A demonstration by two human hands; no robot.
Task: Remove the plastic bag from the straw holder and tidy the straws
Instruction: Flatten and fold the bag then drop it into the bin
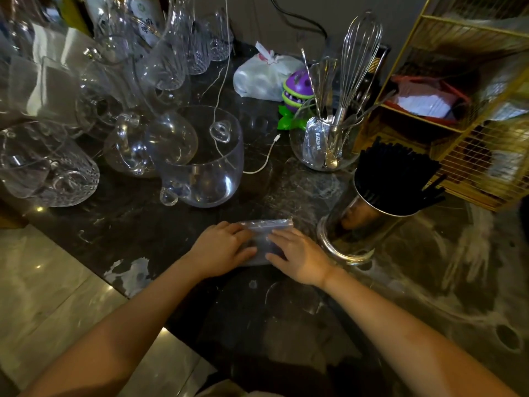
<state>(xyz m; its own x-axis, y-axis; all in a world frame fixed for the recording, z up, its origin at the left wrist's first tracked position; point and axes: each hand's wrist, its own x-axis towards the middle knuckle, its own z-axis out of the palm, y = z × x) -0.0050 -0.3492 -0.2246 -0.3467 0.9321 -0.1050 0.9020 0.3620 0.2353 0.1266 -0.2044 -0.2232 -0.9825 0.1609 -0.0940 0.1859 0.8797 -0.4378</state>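
Note:
A clear plastic bag (264,227) lies folded flat on the dark marble counter (171,239). My left hand (223,249) presses on its left part with fingers spread, and my right hand (297,257) presses flat on its right part. Just right of my right hand stands the shiny metal straw holder (355,233). It is full of black straws (395,179), and a few of them lean out to the right.
Several clear glass jugs and cups (200,159) crowd the back left. A glass jar with a whisk and spoons (329,141), a purple toy (294,90) and a tied white bag (263,75) sit behind. A gold wire rack (458,110) stands at the right. A white cable (263,159) crosses the counter.

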